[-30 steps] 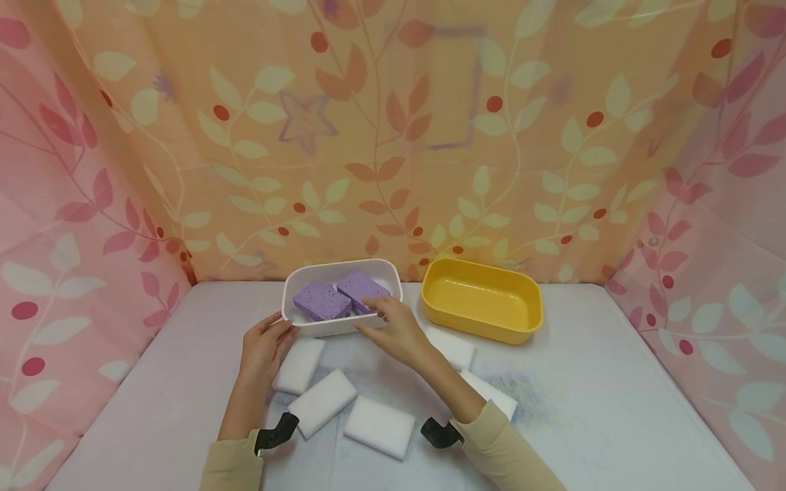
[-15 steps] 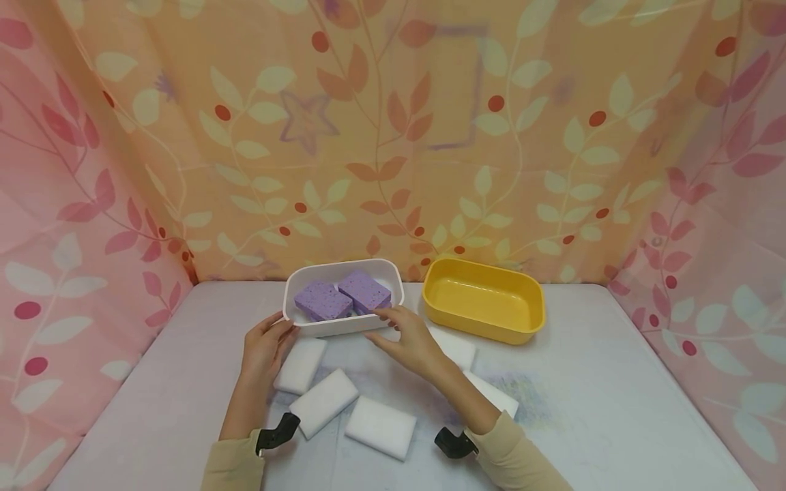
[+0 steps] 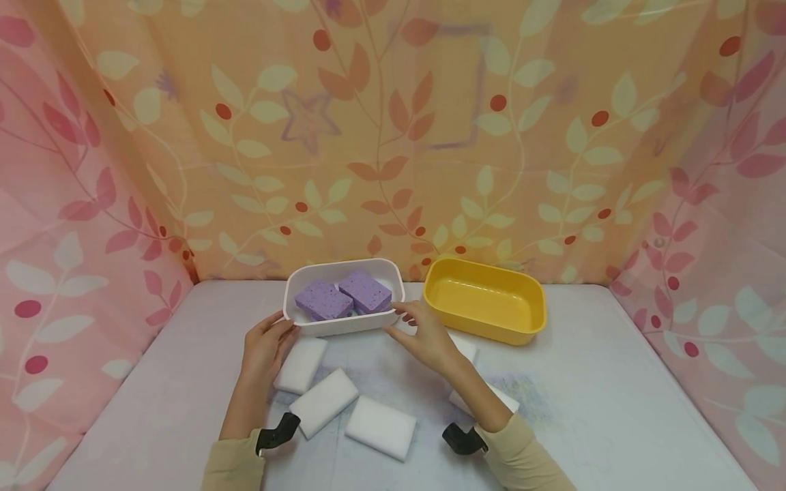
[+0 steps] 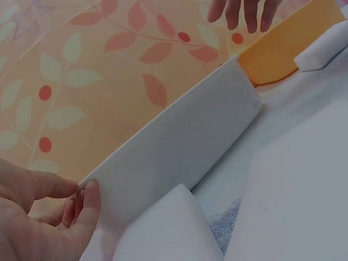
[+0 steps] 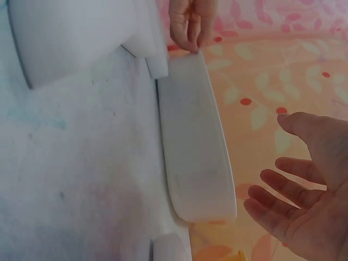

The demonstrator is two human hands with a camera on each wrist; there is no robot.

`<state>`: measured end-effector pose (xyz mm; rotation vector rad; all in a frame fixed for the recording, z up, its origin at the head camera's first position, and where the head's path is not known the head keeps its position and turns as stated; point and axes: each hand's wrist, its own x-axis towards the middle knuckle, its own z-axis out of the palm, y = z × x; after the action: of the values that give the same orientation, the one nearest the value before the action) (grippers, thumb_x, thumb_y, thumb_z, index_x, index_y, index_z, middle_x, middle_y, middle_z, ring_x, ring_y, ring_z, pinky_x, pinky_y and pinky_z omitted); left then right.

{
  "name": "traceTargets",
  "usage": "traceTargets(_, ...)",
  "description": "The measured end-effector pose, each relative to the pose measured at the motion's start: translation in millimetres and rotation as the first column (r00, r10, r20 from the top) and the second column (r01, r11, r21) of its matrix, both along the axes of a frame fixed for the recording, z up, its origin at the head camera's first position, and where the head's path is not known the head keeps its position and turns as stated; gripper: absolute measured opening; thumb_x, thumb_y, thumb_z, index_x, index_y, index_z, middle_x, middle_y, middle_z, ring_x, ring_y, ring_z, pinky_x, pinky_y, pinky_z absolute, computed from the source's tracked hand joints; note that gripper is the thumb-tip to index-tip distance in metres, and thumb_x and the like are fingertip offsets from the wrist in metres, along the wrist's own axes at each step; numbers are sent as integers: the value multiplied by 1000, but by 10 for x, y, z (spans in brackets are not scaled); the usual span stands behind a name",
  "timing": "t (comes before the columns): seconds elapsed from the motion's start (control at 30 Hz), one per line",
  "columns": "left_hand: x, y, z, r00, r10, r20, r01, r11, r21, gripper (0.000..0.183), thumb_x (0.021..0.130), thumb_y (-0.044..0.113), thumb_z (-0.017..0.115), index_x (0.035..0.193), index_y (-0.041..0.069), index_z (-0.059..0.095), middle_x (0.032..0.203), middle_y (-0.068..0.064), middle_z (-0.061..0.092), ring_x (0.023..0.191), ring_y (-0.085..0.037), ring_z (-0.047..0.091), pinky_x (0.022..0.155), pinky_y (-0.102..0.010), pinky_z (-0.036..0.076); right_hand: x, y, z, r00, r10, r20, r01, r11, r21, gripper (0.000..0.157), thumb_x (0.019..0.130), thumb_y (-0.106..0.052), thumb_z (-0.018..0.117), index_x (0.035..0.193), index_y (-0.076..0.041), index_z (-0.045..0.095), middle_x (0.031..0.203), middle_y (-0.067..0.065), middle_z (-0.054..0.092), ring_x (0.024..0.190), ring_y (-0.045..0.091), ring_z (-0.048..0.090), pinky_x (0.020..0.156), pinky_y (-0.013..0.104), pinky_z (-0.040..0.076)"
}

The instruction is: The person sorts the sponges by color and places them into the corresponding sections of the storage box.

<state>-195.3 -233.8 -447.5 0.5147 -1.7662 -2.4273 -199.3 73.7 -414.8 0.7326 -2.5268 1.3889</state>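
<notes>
A white plastic tub [image 3: 344,326] stands at the back of the table with two purple sponges lying side by side in it, the left sponge [image 3: 323,300] and the right sponge [image 3: 366,292]. At the tub's near left corner, my left hand [image 3: 264,346] pinches the rim between thumb and finger, as the left wrist view shows close up. My right hand [image 3: 432,341] is by the tub's near right corner, fingers spread and holding nothing. In the right wrist view its fingers [image 5: 283,190] stand apart from the tub wall.
A yellow tub [image 3: 482,300] with nothing in it stands just right of the white one. Several white sponge blocks lie in front: one block [image 3: 302,365] by my left hand, others [image 3: 381,427] nearer, two partly under my right forearm. Patterned curtains [image 3: 393,136] surround the table.
My right hand has come away from the right purple sponge, moving right and out over the tub's front rim to its near right corner. My left hand has stayed on the rim.
</notes>
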Motion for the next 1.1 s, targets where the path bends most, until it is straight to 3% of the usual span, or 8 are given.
traceTargets(0.47, -7, -5, -1, 1000, -11, 12, 11, 1000, -12, 58, 106, -5, 55, 159, -11, 32, 133, -16, 53, 95, -4, 71, 95, -19, 58, -112, 228, 40, 993, -117, -25, 117, 993, -7, 42, 93, -10, 81, 131, 5, 69, 114, 22, 72, 102, 42, 70, 93, 51, 62)
traceTargets(0.67, -5, -10, -4, 1000, 0, 1, 0, 1000, -1, 59, 105, -6, 54, 159, -12, 32, 124, -10, 58, 94, -4, 71, 95, -19, 58, -154, 334, 65, 986, -150, -69, 148, 988, -37, 38, 93, -7, 80, 127, 6, 70, 111, 23, 72, 99, 41, 72, 90, 52, 63)
traceTargets(0.93, -12, 0, 9, 1000, 1, 14, -1, 1000, -7, 59, 105, -5, 54, 159, -11, 32, 134, -17, 51, 94, -3, 70, 95, -20, 58, -210, 508, 121, 979, -204, -18, 204, 978, -38, 42, 95, -11, 79, 130, 8, 68, 117, 28, 70, 104, 42, 70, 94, 55, 61)
traceTargets(1.1, -4, 5, 24, 1000, -3, 23, 4, 999, -39, 59, 105, -4, 55, 159, -10, 33, 121, -11, 58, 89, -2, 69, 93, -18, 59, -237, 620, 152, 970, -245, 0, 245, 969, -30, 42, 96, -12, 78, 132, 7, 67, 120, 28, 69, 106, 43, 69, 96, 56, 60)
